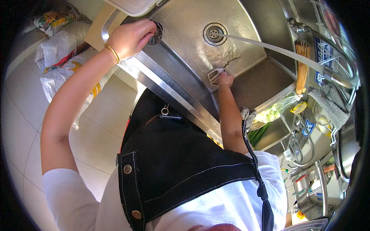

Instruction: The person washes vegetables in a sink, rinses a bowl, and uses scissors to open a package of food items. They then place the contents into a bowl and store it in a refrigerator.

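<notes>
My left hand (134, 36) is at the front rim of the stainless steel sink (185, 17), its fingers closed on a dark round slotted utensil (157, 34). Down in the sink's near corner, my right hand (226, 78) grips a pale utensil with a slotted end (214, 76). A thin flat metal piece (233, 65) lies just beyond those fingers; whether it belongs to the same utensil I cannot tell. From the faucet (341, 79) at the right, a stream of water (266, 45) runs into the drain (214, 33).
A translucent plastic container (136, 5) overhangs the sink's far left edge. Plastic sacks (68, 66) stand on the tiled floor at the left. To the right are bundled chopsticks (302, 66), bagged leafy vegetables (274, 111), a grey cloth (329, 101) and a second faucet (310, 147).
</notes>
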Tool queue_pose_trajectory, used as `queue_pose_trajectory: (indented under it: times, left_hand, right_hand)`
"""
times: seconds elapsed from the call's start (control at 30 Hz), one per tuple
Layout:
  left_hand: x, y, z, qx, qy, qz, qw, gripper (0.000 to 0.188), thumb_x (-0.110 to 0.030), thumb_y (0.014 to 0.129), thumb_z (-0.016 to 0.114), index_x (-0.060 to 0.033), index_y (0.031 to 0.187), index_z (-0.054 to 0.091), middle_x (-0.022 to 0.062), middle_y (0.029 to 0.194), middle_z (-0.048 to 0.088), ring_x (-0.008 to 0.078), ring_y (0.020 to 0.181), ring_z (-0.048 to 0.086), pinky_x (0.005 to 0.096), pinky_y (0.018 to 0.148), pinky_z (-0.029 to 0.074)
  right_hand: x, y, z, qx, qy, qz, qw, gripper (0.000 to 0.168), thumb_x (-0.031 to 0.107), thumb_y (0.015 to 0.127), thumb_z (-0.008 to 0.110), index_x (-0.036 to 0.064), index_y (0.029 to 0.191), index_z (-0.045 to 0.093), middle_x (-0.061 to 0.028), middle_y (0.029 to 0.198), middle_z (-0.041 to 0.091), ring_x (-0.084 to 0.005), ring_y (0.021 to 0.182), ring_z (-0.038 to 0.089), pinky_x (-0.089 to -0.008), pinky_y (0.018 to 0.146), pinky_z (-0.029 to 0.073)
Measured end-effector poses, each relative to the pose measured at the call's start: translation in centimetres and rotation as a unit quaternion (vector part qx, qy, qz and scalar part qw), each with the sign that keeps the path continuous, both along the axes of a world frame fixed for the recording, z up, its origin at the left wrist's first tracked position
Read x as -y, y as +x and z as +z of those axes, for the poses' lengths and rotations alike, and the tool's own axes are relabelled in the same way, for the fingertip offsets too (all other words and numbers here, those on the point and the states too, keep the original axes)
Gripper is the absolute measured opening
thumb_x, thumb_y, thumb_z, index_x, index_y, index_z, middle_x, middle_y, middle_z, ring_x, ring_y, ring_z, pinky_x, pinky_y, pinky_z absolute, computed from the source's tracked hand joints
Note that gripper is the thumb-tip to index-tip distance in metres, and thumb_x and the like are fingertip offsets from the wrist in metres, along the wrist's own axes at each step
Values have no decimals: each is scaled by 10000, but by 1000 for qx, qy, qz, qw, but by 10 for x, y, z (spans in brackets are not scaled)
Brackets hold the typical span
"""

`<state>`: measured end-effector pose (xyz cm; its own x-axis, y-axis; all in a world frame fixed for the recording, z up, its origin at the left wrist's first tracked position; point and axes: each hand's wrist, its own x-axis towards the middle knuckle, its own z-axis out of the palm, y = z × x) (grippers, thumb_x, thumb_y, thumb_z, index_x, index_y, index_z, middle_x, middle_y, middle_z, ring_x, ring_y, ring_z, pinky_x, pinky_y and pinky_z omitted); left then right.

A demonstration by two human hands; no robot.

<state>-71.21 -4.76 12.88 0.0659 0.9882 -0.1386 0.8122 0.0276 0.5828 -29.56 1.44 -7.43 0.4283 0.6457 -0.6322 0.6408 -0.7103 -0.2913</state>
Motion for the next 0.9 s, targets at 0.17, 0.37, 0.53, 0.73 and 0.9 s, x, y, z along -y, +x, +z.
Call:
queue_pose_trajectory:
  times: [0.17,0.37,0.53,0.73,0.9]
  left_hand:
    - [1,0,0,8,6,6,1000,95,-97,816,560,-75,903,528,91,852,554,309,767,564,377,639,456]
    - [-2,0,4,5,-6,1,1000,96,-98,813,559,-77,901,528,89,851,554,307,764,564,377,642,457]
    - [-1,0,2,-1,3,-5,1000,99,-97,815,550,-79,909,528,88,856,554,305,764,565,376,640,459]
    - [2,-1,1,10,1,7,1000,80,-112,811,528,-102,885,499,77,842,553,301,771,564,399,628,463]
    - [1,-1,2,20,1,12,1000,89,-105,802,536,-100,888,511,79,848,556,300,764,569,396,628,464]
  right_hand:
    - [1,-20,11,95,-18,81,992,404,195,683,681,-24,973,506,-179,937,606,-347,886,595,-387,813,462]
    - [20,-49,2,74,157,198,965,536,167,639,714,-19,1070,455,-180,990,574,-333,966,559,-380,848,438]
    - [-28,-84,57,-490,22,-136,861,313,137,861,541,56,1143,436,-165,949,584,-213,700,587,-286,705,479]
    - [-72,-109,165,-735,-62,-212,641,491,513,819,560,98,1073,496,-188,1039,574,-261,768,561,-346,677,453]
    - [-51,-93,181,-698,-108,-191,682,629,630,763,546,97,1092,488,-203,1069,564,-259,803,568,-352,697,457]
